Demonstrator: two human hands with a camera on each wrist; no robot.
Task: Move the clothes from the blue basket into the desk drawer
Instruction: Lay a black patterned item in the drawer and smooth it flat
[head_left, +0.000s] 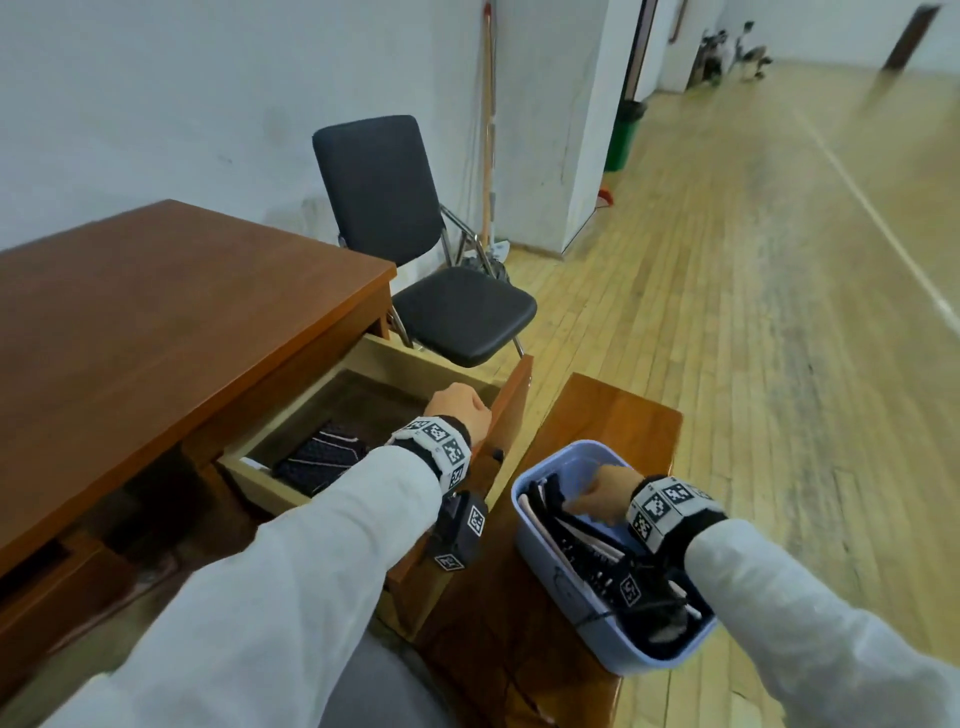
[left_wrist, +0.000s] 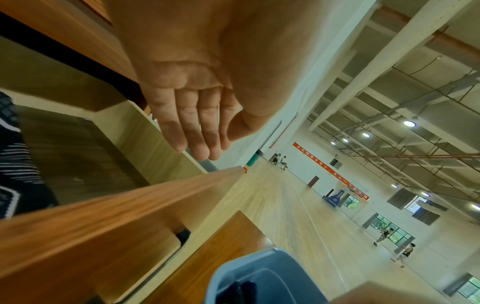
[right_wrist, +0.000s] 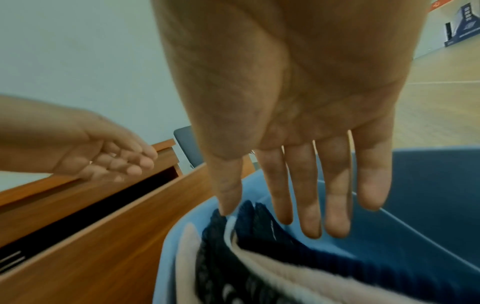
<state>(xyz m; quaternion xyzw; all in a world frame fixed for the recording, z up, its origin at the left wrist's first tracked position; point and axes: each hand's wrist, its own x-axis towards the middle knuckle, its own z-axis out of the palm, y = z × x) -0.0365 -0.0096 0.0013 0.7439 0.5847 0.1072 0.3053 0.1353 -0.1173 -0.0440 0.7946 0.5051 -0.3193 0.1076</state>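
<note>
At the lower right of the head view, a person's right hand (head_left: 602, 493) reaches down into the blue basket (head_left: 550, 577), which sits on a low wooden bench (head_left: 613, 415). Its fingers (right_wrist: 309, 195) are straight and slightly spread, gripping nothing; the thumb tip touches the top edge of the dark and white clothes (right_wrist: 259, 253) standing folded against the basket's near-left wall, while the other fingertips hover just above them. In the right wrist view the clothes fill the lower centre of the frame, directly beneath the fingertips.

At the centre of the head view, the left hand (head_left: 460, 410) hangs over the open desk drawer (head_left: 415, 364), fingers loosely extended and close together, empty. A folded dark garment with pale stripes (head_left: 319, 457) lies inside the drawer toward its lower left corner, apart from that hand.

The brown desk (head_left: 171, 322) fills the left of the frame. Beyond it, at upper centre, a black chair (head_left: 410, 234) stands against a white wall (head_left: 156, 93), with a green bin (head_left: 623, 137) farther off on the wooden floor (head_left: 753, 270).
</note>
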